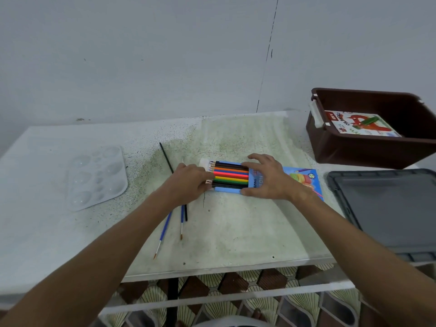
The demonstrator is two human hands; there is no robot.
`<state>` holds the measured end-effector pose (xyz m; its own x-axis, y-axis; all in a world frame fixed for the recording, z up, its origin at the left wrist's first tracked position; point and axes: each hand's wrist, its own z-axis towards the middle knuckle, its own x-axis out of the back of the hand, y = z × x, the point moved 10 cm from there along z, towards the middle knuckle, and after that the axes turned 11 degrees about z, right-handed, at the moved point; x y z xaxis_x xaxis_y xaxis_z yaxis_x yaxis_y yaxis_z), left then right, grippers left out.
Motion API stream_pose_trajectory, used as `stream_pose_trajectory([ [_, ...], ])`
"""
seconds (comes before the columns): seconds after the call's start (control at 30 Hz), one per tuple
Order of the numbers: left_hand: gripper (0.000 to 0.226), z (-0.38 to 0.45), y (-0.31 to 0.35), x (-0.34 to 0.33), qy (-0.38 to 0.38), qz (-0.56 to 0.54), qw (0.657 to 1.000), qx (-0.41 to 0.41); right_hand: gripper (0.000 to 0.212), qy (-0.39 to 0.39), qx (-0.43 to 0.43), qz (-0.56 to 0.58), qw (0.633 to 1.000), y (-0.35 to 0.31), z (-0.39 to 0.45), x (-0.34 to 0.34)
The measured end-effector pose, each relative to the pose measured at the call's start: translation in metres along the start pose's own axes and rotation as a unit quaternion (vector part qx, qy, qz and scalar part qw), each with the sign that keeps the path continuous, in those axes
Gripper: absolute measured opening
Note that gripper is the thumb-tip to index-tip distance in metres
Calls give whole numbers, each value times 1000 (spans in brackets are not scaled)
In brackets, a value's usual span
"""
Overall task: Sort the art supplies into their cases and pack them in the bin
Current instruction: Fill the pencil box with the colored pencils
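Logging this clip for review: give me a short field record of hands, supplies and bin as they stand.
left hand: at the pencil tips
right hand: holds the blue pencil box
coloured pencils: partly in the box
paintbrushes: loose on the table
palette: far left
brown bin: holds an oil pastel box
grey lid: beside the bin

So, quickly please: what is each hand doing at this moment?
Left hand: fingers at the tip end of the colored pencils, whether gripping cannot be told.
Right hand: thumb and fingers curled round the blue pencil box, holding it.
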<state>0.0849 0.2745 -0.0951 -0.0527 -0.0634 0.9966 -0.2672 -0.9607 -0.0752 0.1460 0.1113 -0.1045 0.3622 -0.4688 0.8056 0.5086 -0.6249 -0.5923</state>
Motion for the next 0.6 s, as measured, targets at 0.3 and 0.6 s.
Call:
stream_pose_trajectory([
  [0.3, 23, 9, -3, -5, -54, -168, 983, 55, 95, -15, -33, 34, 999, 13, -13, 5],
  [0.6, 66, -6, -32, -11, 16, -251, 936, 249, 99, -7, -58, 49, 997, 23, -12, 5],
])
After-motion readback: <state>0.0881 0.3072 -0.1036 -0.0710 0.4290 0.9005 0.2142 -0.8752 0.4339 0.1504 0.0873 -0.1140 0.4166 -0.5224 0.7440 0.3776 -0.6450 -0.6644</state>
